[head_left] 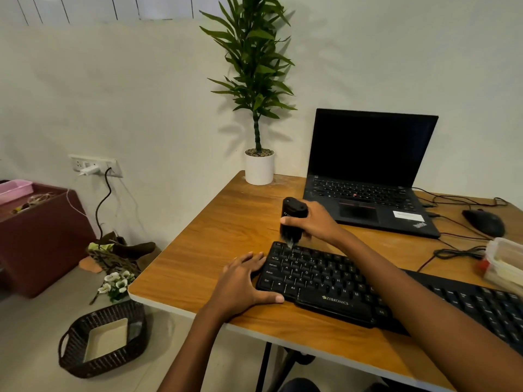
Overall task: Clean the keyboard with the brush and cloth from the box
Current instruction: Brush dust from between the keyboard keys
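A black Zebronics keyboard (319, 281) lies slanted across the wooden desk (226, 230). My right hand (317, 222) grips a chunky black brush (291, 219) held upright, with its bristles touching the keys at the keyboard's far left corner. My left hand (243, 281) rests against the keyboard's left end, fingers spread flat and the thumb along the front edge. A clear plastic box (505, 264) stands at the desk's right edge; its contents are unclear. No cloth can be made out.
An open black laptop (368, 176) stands behind the keyboard, with a mouse (484, 222) and cables to its right. A potted plant (259, 165) occupies the desk's far corner. On the floor left are a wicker basket (102, 338), flowers and a maroon cabinet (42, 239).
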Action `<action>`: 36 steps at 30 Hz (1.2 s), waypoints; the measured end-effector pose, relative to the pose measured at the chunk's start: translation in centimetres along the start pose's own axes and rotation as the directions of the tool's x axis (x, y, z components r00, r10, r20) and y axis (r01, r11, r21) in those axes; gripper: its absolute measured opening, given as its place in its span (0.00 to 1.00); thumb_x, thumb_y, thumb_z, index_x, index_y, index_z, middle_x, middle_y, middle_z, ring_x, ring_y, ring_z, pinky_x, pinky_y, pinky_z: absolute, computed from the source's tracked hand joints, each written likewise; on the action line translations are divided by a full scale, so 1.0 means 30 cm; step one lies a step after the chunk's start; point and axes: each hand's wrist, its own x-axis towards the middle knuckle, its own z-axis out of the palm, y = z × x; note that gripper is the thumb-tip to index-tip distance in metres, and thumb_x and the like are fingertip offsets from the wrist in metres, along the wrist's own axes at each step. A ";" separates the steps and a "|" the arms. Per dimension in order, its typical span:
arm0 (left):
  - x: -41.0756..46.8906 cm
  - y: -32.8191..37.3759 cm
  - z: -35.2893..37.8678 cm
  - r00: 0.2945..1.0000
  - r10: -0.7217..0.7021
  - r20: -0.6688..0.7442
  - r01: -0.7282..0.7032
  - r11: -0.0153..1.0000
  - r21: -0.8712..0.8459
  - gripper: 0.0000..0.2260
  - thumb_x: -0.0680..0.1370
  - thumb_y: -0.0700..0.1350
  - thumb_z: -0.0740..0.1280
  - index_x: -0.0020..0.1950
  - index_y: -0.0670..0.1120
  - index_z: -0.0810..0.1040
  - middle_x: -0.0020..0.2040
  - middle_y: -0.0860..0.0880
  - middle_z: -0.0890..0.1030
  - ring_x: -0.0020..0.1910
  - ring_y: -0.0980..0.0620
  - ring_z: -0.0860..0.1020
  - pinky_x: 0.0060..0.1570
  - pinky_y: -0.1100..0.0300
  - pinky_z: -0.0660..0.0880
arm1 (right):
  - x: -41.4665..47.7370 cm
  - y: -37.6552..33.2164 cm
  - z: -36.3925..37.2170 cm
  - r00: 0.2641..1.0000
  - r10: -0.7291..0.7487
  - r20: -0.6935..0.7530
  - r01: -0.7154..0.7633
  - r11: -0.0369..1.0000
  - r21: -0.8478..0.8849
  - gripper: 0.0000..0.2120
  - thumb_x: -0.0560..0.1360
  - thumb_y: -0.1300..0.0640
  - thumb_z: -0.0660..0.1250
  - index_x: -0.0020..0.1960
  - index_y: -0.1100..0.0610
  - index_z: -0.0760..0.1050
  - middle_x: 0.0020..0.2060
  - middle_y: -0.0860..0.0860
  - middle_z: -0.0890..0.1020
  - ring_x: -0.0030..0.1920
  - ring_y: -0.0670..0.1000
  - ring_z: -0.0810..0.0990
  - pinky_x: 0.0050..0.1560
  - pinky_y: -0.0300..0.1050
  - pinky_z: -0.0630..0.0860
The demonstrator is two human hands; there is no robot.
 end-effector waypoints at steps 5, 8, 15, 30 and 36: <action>-0.004 -0.001 0.003 1.000 -0.017 0.001 0.017 1.000 -0.009 0.44 0.66 0.62 0.73 0.76 0.52 0.59 0.76 0.55 0.58 0.75 0.55 0.53 0.72 0.55 0.51 | -0.044 -0.032 0.037 0.969 -0.036 0.246 0.022 0.998 0.062 0.06 0.73 0.55 0.70 0.44 0.53 0.73 0.35 0.48 0.79 0.27 0.40 0.77 0.25 0.32 0.71; -0.008 0.006 -0.001 1.000 -0.010 0.010 0.010 1.000 -0.003 0.43 0.67 0.62 0.73 0.76 0.52 0.59 0.76 0.54 0.58 0.75 0.55 0.53 0.72 0.54 0.52 | -0.060 -0.043 0.041 0.961 -0.016 0.275 -0.033 0.985 0.170 0.06 0.73 0.55 0.70 0.44 0.54 0.72 0.35 0.51 0.80 0.25 0.44 0.77 0.24 0.35 0.72; -0.006 0.000 0.002 0.999 -0.012 0.033 0.013 1.000 -0.020 0.46 0.64 0.66 0.72 0.76 0.52 0.59 0.76 0.54 0.59 0.75 0.56 0.53 0.72 0.55 0.51 | -0.117 -0.033 -0.031 0.886 0.094 0.453 -0.181 0.971 0.153 0.08 0.72 0.57 0.71 0.45 0.60 0.75 0.39 0.60 0.81 0.25 0.50 0.74 0.23 0.38 0.71; -0.004 -0.007 0.006 0.999 -0.007 0.036 0.008 1.000 -0.021 0.60 0.49 0.80 0.61 0.76 0.52 0.60 0.76 0.55 0.60 0.75 0.57 0.53 0.72 0.53 0.50 | -0.206 -0.033 -0.064 0.991 0.133 0.013 -0.134 0.987 0.083 0.07 0.72 0.56 0.70 0.44 0.58 0.74 0.39 0.58 0.81 0.28 0.52 0.78 0.23 0.38 0.74; -0.008 0.000 0.007 1.000 -0.010 0.025 0.011 1.000 -0.017 0.59 0.49 0.79 0.62 0.76 0.52 0.60 0.76 0.53 0.60 0.75 0.55 0.54 0.72 0.53 0.50 | -0.304 -0.038 -0.062 0.950 0.193 0.244 -0.206 0.978 0.027 0.07 0.71 0.57 0.71 0.44 0.60 0.75 0.35 0.57 0.82 0.25 0.51 0.76 0.22 0.39 0.71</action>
